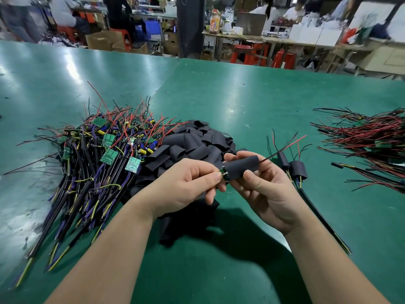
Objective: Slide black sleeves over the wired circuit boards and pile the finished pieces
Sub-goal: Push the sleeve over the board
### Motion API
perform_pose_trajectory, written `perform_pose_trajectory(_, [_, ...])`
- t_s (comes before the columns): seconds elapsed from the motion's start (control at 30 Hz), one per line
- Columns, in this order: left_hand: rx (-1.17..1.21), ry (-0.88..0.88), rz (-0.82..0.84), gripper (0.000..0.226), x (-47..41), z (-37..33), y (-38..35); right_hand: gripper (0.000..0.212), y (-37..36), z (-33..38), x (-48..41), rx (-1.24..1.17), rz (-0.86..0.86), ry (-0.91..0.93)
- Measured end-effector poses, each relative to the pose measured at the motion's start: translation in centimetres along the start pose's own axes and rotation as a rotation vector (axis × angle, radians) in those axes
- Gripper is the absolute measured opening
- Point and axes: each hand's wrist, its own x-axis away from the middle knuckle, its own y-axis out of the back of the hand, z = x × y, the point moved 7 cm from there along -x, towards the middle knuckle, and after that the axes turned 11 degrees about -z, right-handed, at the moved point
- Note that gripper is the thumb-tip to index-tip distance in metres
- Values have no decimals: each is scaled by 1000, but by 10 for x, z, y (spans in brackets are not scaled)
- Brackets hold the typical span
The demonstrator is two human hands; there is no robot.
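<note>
On the green workshop desk (241, 95), one board is nearly sleeved and many are still to go.
My left hand (188, 185) pinches the circuit board (224, 173) by its end, and my right hand (265, 187) grips the black sleeve (241, 166), which covers most of it, just above the heap of empty sleeves (192, 141). Two finished pieces (293, 168) lie just right of my right hand. The big pile of bare wired boards (105, 154) waits to the left.
</note>
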Motion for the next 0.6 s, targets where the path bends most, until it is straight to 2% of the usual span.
perform_pose_trajectory(0.13, [31,-1,19,25,1,-3,-2,34,-6,1,3,-49,67,-27])
perform_pose_trajectory(0.27, [47,-10,29,26,2,-4,-3,37,0,-6,-1,-50,-65,-59])
perform_pose_trajectory(0.4, [-41,-11,33,26,2,-2,0,20,4,-10,-2,-34,-158,-69])
perform_pose_trajectory(0.5, [-71,-23,25,26,2,-2,0,25,5,-11,-2,-37,-174,-83])
perform_pose_trajectory(0.6, [-102,-18,15,27,2,0,0,38,5,-8,-2,63,-143,-50])
